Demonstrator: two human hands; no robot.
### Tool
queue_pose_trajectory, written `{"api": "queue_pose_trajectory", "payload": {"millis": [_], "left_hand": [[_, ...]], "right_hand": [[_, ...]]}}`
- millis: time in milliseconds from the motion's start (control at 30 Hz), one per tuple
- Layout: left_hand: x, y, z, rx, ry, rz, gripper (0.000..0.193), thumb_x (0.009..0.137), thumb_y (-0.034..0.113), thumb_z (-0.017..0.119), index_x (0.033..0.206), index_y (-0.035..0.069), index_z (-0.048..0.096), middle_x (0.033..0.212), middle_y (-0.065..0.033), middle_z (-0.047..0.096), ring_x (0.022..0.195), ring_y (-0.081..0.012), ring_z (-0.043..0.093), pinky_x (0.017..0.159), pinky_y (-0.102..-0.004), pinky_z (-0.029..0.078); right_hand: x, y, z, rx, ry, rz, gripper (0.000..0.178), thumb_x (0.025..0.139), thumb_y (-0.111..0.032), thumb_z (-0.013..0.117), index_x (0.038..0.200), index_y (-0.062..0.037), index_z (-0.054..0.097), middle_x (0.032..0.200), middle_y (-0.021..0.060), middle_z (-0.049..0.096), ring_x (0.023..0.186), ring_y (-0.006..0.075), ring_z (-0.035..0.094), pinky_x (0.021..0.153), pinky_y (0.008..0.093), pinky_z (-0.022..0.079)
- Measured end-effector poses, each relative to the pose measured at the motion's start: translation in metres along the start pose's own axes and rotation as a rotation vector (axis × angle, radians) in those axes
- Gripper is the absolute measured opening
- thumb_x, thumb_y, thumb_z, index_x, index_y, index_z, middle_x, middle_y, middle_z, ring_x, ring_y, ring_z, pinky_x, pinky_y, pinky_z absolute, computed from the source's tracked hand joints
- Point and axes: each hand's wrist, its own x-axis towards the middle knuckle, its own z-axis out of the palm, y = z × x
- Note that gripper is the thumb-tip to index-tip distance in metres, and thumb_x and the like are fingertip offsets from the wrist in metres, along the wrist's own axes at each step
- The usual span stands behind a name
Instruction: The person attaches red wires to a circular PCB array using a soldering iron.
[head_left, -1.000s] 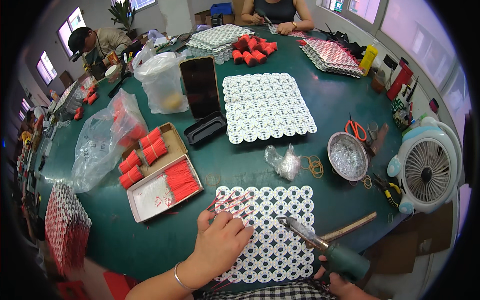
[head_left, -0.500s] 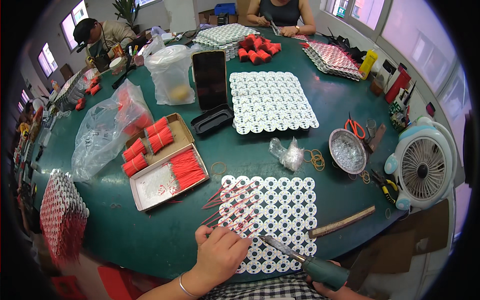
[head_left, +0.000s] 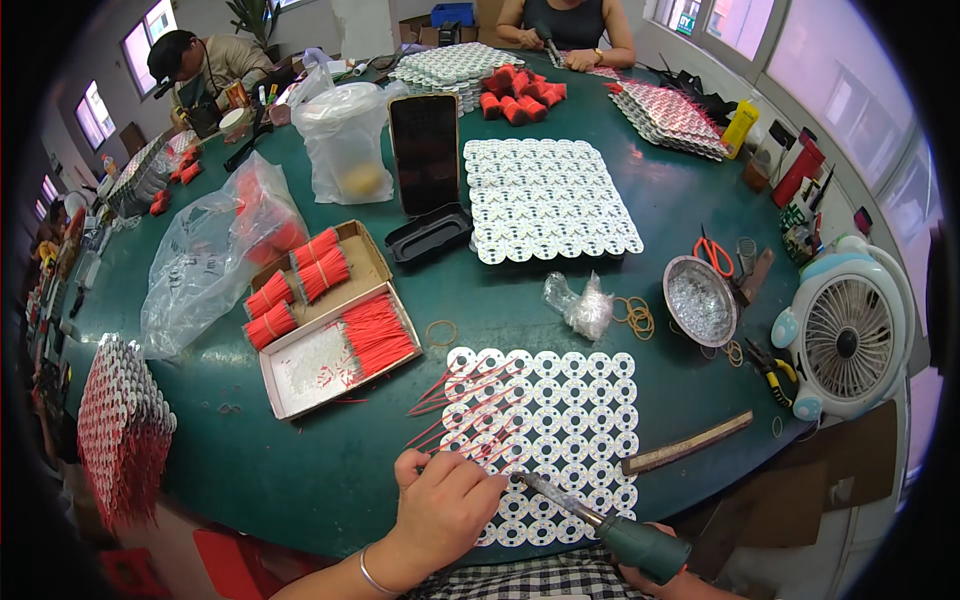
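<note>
My left hand [head_left: 445,508], a bracelet on its wrist, is closed over the left side of a sheet of round white circuit boards [head_left: 570,420]. Its fingers pinch a thin red wire [head_left: 497,458], though the fingertips are partly hidden. Several other red wires lie slanted across the sheet's left columns, their tails sticking out past its edge. My right hand [head_left: 640,578], mostly beneath the handle, grips a green-handled soldering iron [head_left: 640,545]. The iron's tip points up-left and is at the sheet, close beside my left fingers.
Left of the sheet is a box of cut red wires [head_left: 285,395]. A metal bowl [head_left: 675,300], pliers [head_left: 775,375], a fan [head_left: 845,340] and a flat wooden strip [head_left: 690,443] are at right. Beyond stand a phone [head_left: 424,155] and stacked board sheets [head_left: 550,200]. Two people work across the table.
The view has shifted slightly. Both hands stay nearly in place, and the iron's tip remains beside my left fingers.
</note>
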Motion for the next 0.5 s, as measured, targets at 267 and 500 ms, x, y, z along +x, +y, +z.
{"api": "queue_pose_trajectory", "payload": {"millis": [267,500], "left_hand": [[0.002,0.001,0.001,0.001,0.039,0.032,0.017,0.059,0.014,0.07,0.074,0.018,0.063,0.067,0.0071,0.051,0.071,-0.0122,0.048,0.072,-0.0353,0.028],[0.004,0.004,-0.003,0.058,0.035,0.031,0.014,0.061,0.014,0.07,0.072,0.018,0.062,0.068,0.0066,0.051,0.07,-0.0125,0.048,0.071,-0.0344,0.028]], "right_hand": [[-0.022,0.032,-0.017,0.608,-0.003,0.84,0.042,0.084,-0.028,0.053,0.116,-0.0021,0.044,0.096,0.0123,0.058,0.069,0.0209,0.062,0.063,0.0332,0.049],[0.068,-0.017,0.014,1.023,0.35,0.312,0.06,0.082,-0.033,0.055,0.127,-0.0005,0.033,0.115,0.0181,0.05,0.095,0.0275,0.055,0.083,0.0445,0.046]]}}
